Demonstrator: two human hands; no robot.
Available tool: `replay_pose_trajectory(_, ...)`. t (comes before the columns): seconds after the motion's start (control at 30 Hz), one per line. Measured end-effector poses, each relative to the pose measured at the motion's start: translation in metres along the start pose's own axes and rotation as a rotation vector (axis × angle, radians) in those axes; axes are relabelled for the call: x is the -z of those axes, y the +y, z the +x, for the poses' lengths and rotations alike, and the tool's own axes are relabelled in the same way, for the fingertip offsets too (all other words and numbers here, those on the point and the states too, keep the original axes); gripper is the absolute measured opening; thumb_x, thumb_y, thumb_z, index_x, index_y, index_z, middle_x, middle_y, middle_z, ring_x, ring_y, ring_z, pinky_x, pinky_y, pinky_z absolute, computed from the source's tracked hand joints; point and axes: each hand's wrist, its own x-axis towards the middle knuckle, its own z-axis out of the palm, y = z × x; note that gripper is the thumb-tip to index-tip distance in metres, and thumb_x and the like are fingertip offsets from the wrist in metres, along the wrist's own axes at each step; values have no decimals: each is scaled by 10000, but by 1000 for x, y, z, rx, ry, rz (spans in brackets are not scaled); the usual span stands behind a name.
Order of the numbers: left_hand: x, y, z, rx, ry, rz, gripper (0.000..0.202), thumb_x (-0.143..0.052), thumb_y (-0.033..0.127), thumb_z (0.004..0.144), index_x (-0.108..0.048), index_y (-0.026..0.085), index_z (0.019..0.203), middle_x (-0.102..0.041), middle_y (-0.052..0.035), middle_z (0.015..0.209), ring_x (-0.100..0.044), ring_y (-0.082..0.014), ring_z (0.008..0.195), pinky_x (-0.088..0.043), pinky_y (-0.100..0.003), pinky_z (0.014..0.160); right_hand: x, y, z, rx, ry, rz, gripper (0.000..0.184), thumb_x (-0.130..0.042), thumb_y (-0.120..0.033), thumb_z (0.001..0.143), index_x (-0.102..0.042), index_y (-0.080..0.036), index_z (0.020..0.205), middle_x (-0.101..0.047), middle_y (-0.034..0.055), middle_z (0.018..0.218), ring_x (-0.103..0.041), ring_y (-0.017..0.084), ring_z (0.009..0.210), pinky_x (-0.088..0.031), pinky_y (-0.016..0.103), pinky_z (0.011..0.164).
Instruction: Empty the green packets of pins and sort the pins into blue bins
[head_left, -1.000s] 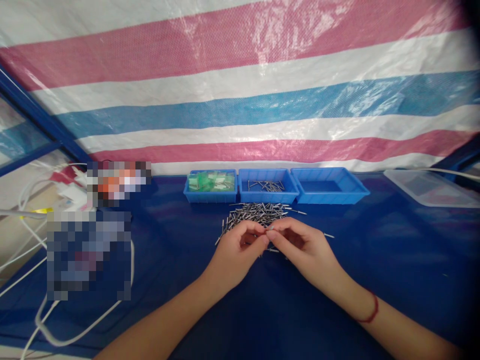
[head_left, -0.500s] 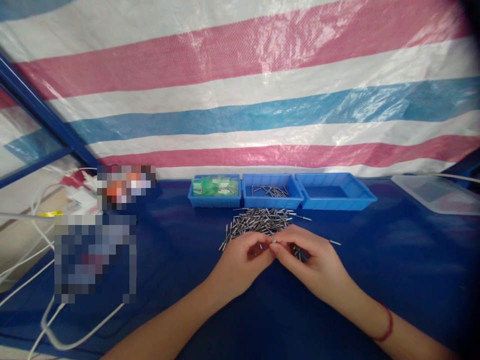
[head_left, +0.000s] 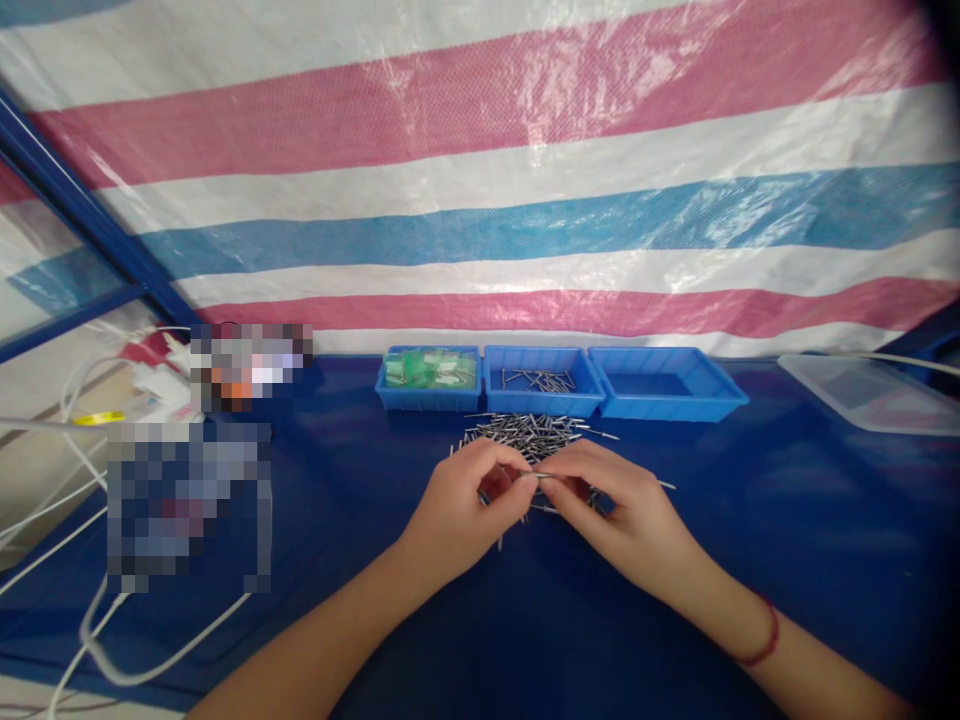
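Left hand point(head_left: 461, 505) and right hand point(head_left: 626, 495) pinch an apparent blind rivet point(head_left: 541, 476) from opposite ends, a hold suited to steadying it above the rivet pile point(head_left: 529, 433).

Three bins point(head_left: 546, 404) stand side by side behind the rivet pile point(head_left: 531, 434).

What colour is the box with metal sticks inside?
Blue; the middle box shows best in the head view.
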Motion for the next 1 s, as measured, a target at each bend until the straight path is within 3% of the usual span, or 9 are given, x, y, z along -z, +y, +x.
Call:
replay_pose_trajectory(0.13, -1, 0, -1, -15, 38, 19, 195, -582, 350, 880, -609, 161, 841, -582, -1, 764, -557, -104, 660, -442, -211, 610, -1, -3, -1, 31, -81, 14, 164, -500, -230, 941, -662, -223, 918, -644, 41, 851, -601, 158, 761, -483, 287, 681)
replay_pose_trajectory(0.2, 0, -1, -1, -6, 14, 21, 223, -601, 379, 869, -609, 168, 941, -602, 1, 796, -567, -106, 664, -449, -210, 605, 0, -2, 2, 35, -63, 1, 175, -490, -239, 944, -655, -218, 889, -650, 39, 833, -602, 161, 759, -482, 287, 682)
replay_pose_trajectory(0.33, 3, -6, 0, -47, -42, 185, 369, -586, 376, 887, -544, 176, 1195, -650, -24, 924, -588, -124, 708, -477, -255, 686, 12, 10, 21, 26, 167, -200, 157, -522, -270, 921, -648, -199, 858, -657, 38, 805, -603, 168, 722, -465, 290, 672)
replay_pose_trajectory(0.43, 4, -12, 2, -183, -88, 414, 231, -540, 306, 916, -624, 157, 1071, -665, -60, 975, -600, -175, 867, -463, -319, 831, 24, 28, 49, 54, 269, -459, 180, -523, -274, 905, -651, -184, 816, -653, 45, 752, -601, 187, 698, -452, 308, 687)
replay_pose_trajectory(0.53, 5, -17, 3, -253, -130, 556, 190, -518, 263, 921, -663, 154, 977, -668, -72, 991, -594, -196, 901, -450, -345, 867, 32, 46, 75, 42, 241, -715, 225, -498, -275, 903, -669, -166, 805, -675, 86, 771, -619, 237, 762, -440, 343, 719)
replay_pose_trajectory(0.63, 10, -19, 6, -253, -117, 608, 199, -502, 233, 920, -665, 154, 1002, -669, -71, 992, -593, -199, 892, -459, -341, 850, 32, 53, 85, -26, 194, -888, 248, -505, -299, 897, -691, -144, 843, -698, 134, 846, -624, 284, 843, -432, 374, 744)
replay_pose_trajectory(0.8, 24, -26, 13, -187, -63, 686, 266, -448, 125, 901, -647, 151, 1077, -662, -78, 1043, -589, -211, 926, -463, -358, 870, 29, 39, 61, -32, 181, -813, 220, -515, -291, 887, -691, -161, 910, -694, 95, 851, -616, 261, 841, -439, 371, 776)
replay_pose_trajectory(1.0, 27, -29, 15, -138, -107, 679, 255, -459, 100, 873, -660, 163, 1017, -650, -62, 1030, -589, -207, 932, -472, -341, 860, 22, 31, 19, -39, 81, -547, 169, -522, -240, 886, -678, -176, 895, -688, 57, 828, -609, 214, 784, -462, 346, 773)
